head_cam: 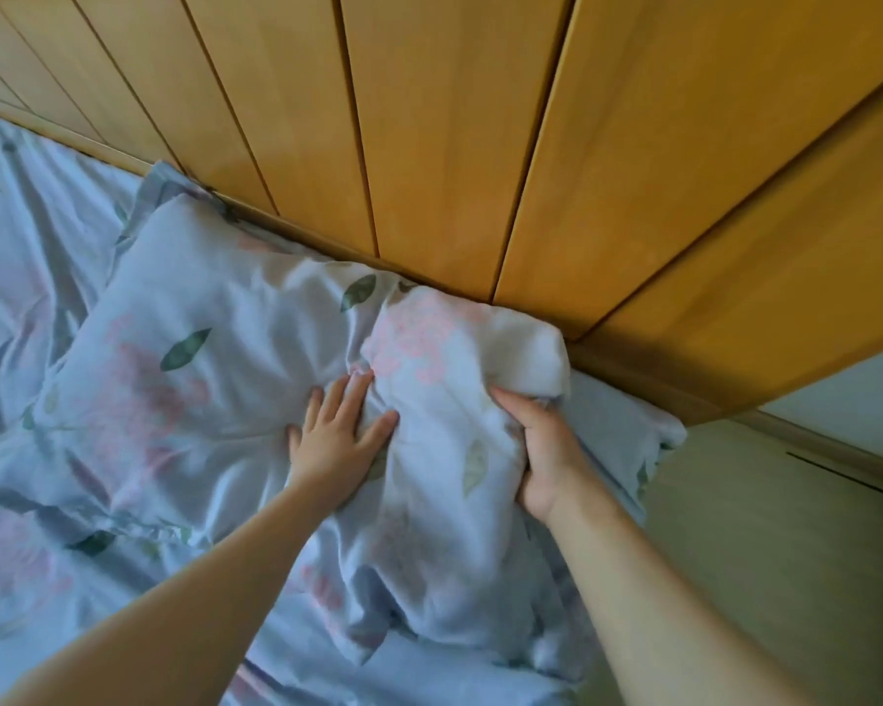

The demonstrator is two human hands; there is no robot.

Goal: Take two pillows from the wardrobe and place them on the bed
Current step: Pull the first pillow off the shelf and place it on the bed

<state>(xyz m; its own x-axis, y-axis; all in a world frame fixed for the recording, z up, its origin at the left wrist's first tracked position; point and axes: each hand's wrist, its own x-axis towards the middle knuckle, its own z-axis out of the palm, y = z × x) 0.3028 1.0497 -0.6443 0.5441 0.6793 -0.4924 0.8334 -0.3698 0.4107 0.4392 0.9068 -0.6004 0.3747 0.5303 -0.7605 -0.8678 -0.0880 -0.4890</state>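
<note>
Pillow (pixel 200 349) lies on bed (pixel 16 247), against wooden headboard (pixel 429 145). Left hand (pixel 335 435) flat, fingers spread, pinning it; right hand (pixel 541 450) clenched on bunched corner, likely straightening it.

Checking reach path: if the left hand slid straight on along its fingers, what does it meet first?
The left hand points up-right across the pillow; it likely meets the bunched fold first, then the wooden headboard. Depth unclear.
</note>
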